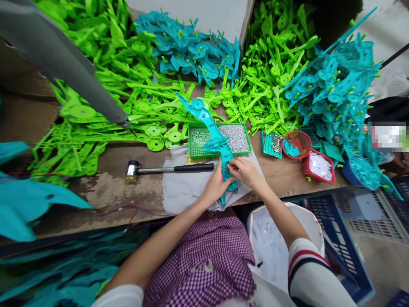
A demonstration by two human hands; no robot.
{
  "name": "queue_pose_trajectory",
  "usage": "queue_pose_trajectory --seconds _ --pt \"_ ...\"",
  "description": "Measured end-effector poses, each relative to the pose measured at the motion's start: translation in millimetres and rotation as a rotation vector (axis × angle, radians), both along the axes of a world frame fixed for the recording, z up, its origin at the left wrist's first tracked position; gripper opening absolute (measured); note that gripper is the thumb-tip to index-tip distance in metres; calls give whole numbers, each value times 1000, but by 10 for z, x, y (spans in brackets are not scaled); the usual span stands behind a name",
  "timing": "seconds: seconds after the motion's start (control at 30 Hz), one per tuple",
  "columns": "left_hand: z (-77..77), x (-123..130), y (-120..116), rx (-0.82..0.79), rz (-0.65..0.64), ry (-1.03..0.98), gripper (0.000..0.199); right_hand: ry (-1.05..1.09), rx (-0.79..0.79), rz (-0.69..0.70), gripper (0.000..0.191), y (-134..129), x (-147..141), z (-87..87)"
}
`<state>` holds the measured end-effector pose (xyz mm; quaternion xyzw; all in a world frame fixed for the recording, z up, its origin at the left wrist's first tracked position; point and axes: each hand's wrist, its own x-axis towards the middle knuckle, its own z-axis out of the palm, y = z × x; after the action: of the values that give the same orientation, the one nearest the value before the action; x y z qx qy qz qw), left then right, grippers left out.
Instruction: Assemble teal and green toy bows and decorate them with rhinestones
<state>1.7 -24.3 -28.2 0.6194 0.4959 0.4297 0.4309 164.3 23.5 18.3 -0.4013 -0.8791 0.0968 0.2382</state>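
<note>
A long blue plastic part lies across a green tray, its lower end over a white cloth. My left hand holds this part near its lower end, thumb across it and fingers along its left edge. On the right side of the part, my right hand has its fingertips pinched together against the surface; whatever they grip is too small to make out. Small silver pieces fill the tray's right half. A hammer with a black handle rests left of my hands.
Green plastic parts and blue parts are heaped along the back. A grey tool arm reaches in at upper left. Small containers stand at right, including a red basket and a blue bowl. Blue parts lie at left.
</note>
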Motion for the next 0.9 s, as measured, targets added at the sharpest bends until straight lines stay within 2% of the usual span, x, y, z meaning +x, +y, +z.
queue_pose_trajectory --seconds 0.07,0.2,0.4,0.47,0.53,0.63,0.7,0.77,0.9 --pt "5 2 -7 11 -1 4 89 -68 31 -21 14 -8 -33 3" --pt "3 -1 -32 20 37 43 73 -198 62 -62 16 -19 -77 40" --pt "-48 8 -36 18 114 90 59 -306 13 6 13 31 -85 131" --pt "-47 13 -35 1 136 101 56 -254 -17 34 14 10 -41 143" --pt "-37 15 -35 -23 152 112 55 -95 -55 36 17 -46 13 145" --pt "-38 14 -35 -37 166 128 55 247 -70 -94 20 -131 40 120" --pt "-61 12 -32 -23 159 131 56 386 -43 -158 22 -132 -9 67" --pt "-94 14 -29 4 162 125 56 407 -15 -106 22 -79 -89 -22" --pt "-136 21 -26 24 177 122 55 312 4 1 22 52 -168 -233"
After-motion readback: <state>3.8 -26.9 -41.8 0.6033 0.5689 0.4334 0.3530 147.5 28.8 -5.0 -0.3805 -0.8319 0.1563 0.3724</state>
